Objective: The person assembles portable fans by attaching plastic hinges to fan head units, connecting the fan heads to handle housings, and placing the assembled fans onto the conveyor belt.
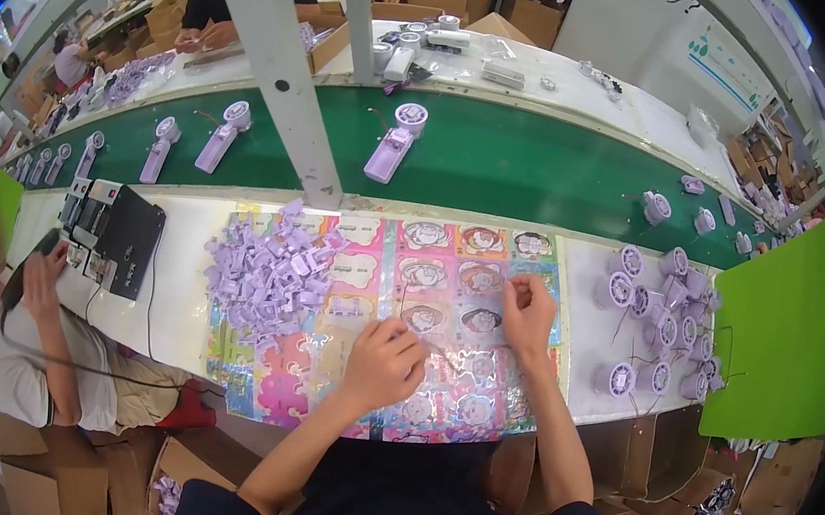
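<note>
Over a sheet of colourful printed cartoon stickers [456,272], my left hand [385,363] is closed with its fingers curled. Whatever it may hold is hidden. To its right and a bit farther off, my right hand [528,318] has its fingertips pinched together; nothing I can name shows in them. A thin dark line, perhaps a wire, runs across the sheet between the hands. A pile of small light-purple plastic parts [276,268] lies on the left part of the sheet. Several round light-purple fan housings [664,329], some with thin red wires, stand on the right.
Beyond the bench runs a green conveyor belt [504,157] bearing light-purple fan bodies [396,143]. A grey post [296,74] rises at its near edge. Black devices [118,237] and a co-worker [34,318] are at left. A bright green panel [776,336] stands at right; cardboard boxes [659,449] sit below.
</note>
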`<move>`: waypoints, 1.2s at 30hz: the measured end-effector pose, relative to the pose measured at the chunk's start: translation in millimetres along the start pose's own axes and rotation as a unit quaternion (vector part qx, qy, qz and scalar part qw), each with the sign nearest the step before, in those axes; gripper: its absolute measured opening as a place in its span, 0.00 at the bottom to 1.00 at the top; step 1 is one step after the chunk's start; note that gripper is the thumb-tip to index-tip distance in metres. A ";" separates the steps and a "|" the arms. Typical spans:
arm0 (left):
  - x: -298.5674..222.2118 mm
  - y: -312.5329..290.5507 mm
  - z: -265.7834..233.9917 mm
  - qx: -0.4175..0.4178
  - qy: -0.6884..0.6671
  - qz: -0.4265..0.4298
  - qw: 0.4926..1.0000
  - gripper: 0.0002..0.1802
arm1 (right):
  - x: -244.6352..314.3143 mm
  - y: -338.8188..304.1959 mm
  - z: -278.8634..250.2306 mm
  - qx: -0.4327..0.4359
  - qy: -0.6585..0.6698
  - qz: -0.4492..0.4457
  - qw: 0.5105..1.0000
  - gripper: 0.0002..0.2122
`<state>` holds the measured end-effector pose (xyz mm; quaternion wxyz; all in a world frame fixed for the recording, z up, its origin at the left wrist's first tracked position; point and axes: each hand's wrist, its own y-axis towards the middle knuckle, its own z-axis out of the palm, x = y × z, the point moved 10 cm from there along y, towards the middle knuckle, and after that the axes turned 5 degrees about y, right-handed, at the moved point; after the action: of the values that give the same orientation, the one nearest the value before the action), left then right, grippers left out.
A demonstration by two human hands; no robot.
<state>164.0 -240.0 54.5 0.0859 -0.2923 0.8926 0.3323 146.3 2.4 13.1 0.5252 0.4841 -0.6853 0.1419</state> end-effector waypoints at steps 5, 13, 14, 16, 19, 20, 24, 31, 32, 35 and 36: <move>-11.1 -29.1 -23.9 -0.028 -0.002 -0.026 0.999 0.12 | 95.8 -11.6 87.6 0.222 0.031 -0.123 0.967 0.07; -9.9 -27.9 -27.8 -0.055 0.012 -0.063 0.996 0.23 | 121.2 -58.0 193.0 0.394 -0.027 -0.251 0.884 0.12; -9.2 -27.6 -29.3 -0.063 0.005 -0.064 0.996 0.23 | 124.3 -57.2 190.6 0.379 -0.041 -0.277 0.882 0.11; -7.4 -29.9 -29.9 -0.071 -0.003 -0.065 0.995 0.24 | 124.3 -57.4 181.5 0.364 -0.055 -0.302 0.879 0.10; -2.8 -35.0 -27.1 -0.068 -0.001 -0.081 0.994 0.27 | 119.4 -37.2 130.9 0.289 0.004 -0.213 0.933 0.10; -3.1 -34.7 -27.0 -0.074 -0.009 -0.081 0.994 0.29 | 117.2 -39.3 116.8 0.289 0.001 -0.210 0.934 0.10; -3.8 -31.9 -28.1 -0.104 -0.015 -0.066 0.992 0.34 | 88.4 -47.0 75.8 0.238 0.134 0.011 0.962 0.11; -3.4 -29.9 -21.6 -0.109 -0.033 -0.063 0.991 0.37 | 79.6 -80.7 77.6 0.294 0.146 0.051 0.943 0.11; -3.8 -30.4 -22.9 -0.110 -0.012 -0.064 0.992 0.38 | 80.4 -78.7 79.3 0.293 0.147 0.052 0.943 0.11; -4.2 -31.7 -23.5 -0.113 0.011 -0.065 0.991 0.38 | 88.2 -81.3 93.8 0.354 0.006 -0.016 0.935 0.13; -3.9 -32.1 -23.4 -0.116 0.011 -0.065 0.991 0.38 | 87.1 -82.8 94.9 0.353 -0.005 -0.010 0.936 0.12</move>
<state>186.8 -272.8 56.3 0.0634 -0.3610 0.8283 0.4237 160.1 -149.8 23.0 0.3185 0.6457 -0.5890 0.3670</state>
